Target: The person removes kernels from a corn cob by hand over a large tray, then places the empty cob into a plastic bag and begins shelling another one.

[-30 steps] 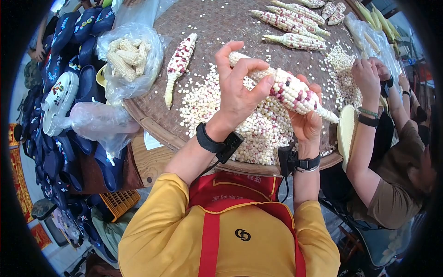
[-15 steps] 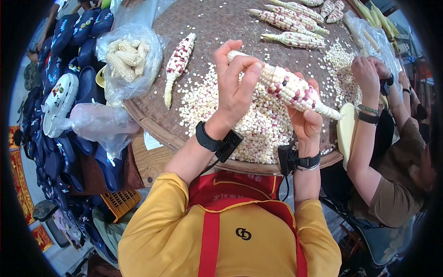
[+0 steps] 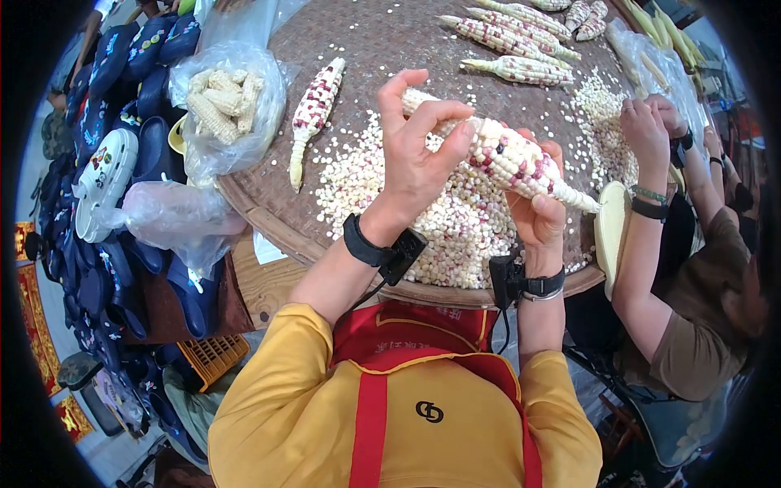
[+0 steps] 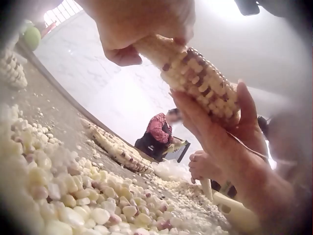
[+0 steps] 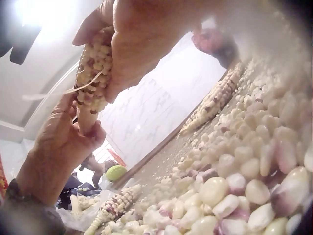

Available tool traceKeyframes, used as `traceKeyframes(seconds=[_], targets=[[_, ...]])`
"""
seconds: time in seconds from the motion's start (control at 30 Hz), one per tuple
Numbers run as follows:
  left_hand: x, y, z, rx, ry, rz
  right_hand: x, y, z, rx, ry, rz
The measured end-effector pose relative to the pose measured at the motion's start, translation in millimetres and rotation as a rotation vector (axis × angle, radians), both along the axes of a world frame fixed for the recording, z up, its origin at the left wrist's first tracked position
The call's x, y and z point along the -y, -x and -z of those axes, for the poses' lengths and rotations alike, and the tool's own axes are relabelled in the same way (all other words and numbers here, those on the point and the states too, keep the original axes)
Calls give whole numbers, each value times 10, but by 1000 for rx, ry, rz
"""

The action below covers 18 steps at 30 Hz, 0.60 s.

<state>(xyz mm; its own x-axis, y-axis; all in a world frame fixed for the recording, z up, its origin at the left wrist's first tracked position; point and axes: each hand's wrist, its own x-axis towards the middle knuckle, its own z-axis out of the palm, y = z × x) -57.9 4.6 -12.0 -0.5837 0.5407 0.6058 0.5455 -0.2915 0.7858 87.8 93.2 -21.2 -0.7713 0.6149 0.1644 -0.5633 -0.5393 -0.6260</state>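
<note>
An ear of corn with white and dark red kernels is held up over a heap of loose kernels. The left hand grips its stripped end, where bare cob shows, with the thumb against the edge of the kernels. Cradling the kernel-covered end from below is the right hand. In the left wrist view the ear slants down between both hands. From the right wrist, the left hand appears wrapped around the bare cob under the kernels.
A round woven tray bears the kernels. One ear lies left, several ears at the back. A plastic bag of stripped cobs sits at the left rim. Another person's hands work at the right, near a second kernel pile.
The left thumb drew back along the cob half a second ago and has moved forward again onto the kernels' edge. The ear shifted slightly; the right hand keeps supporting it.
</note>
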Motion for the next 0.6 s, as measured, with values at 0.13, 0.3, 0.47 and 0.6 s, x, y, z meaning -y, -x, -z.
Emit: traceKeyframes(seconds=[0.13,0.3,0.47,0.6], targets=[[7,3,-5,31,-26,47,-33,-7,31,-67,9,-11],[4,-42,16,-23,61,-6,-62,-16,57,-85,-141,31],[11,-37,8,-67,48,-33,28,-30,-68,-54,-71,-18],[42,-70,-42,-121,-38,-67,-27,-63,55,-44,94,-58]])
